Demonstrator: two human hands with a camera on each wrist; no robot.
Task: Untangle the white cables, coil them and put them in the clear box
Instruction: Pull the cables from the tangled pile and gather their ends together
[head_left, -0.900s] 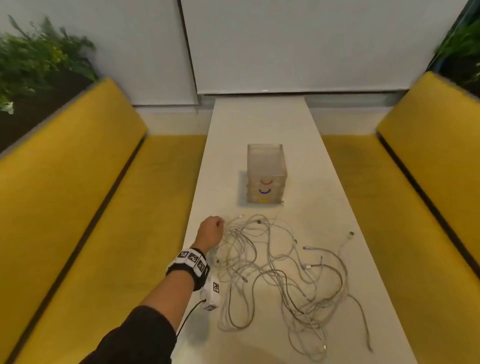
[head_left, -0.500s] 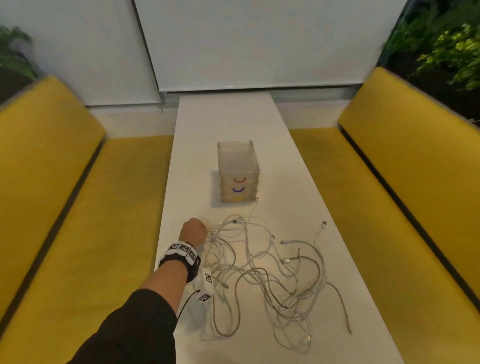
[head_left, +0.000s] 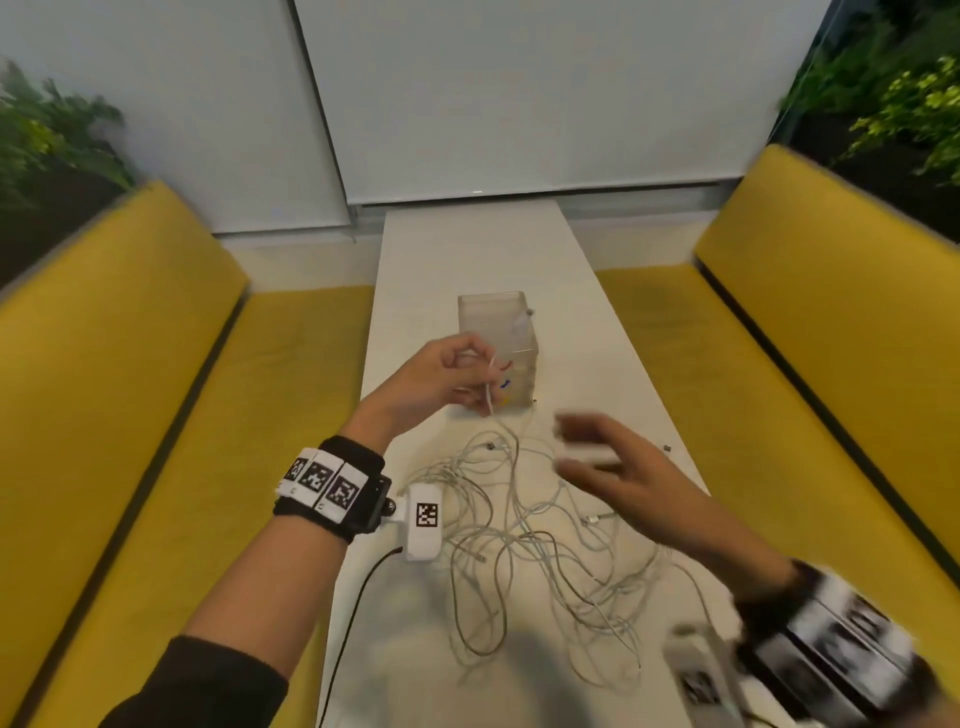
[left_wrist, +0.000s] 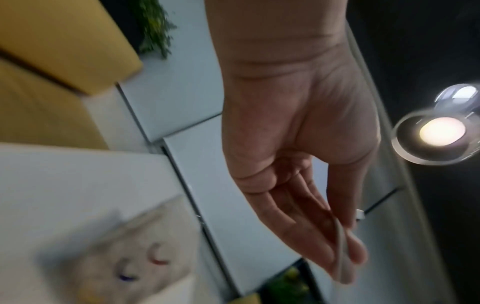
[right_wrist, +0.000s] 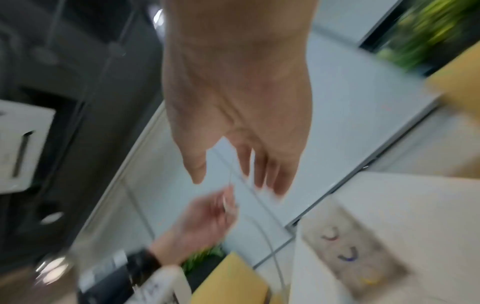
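From the head camera, the left hand (head_left: 441, 382) is raised above the white table (head_left: 467, 249), thumb and fingertips pinching one white cable (head_left: 489, 397) near its end. Below the pinch that cable drops into the tangle of white cables (head_left: 524, 525) spread on the table, nearer the person than the grip. The clear box (head_left: 498, 322) stands upright just beyond the pinch, partly hidden by the hand, with coloured arcs on its near wall. The right hand (head_left: 618, 467), blurred, hangs over the tangle to the right of the grip with fingers spread, holding nothing. Yellow benches (head_left: 130, 364) flank the table.

The left wrist camera shows the left hand (left_wrist: 298, 164) with thumb and fingers (left_wrist: 355, 253) pressed together on the cable (left_wrist: 340, 246); a white plug end (left_wrist: 360, 216) pokes out behind them. The box (left_wrist: 135, 253) lies blurred below and left of the pinch.

In the right wrist camera the right hand (right_wrist: 241, 115) is splayed and empty. Beyond its fingertips the left hand (right_wrist: 205, 218) pinches the cable (right_wrist: 270, 244), which trails down from the grip. The box (right_wrist: 348, 253) sits right of it.
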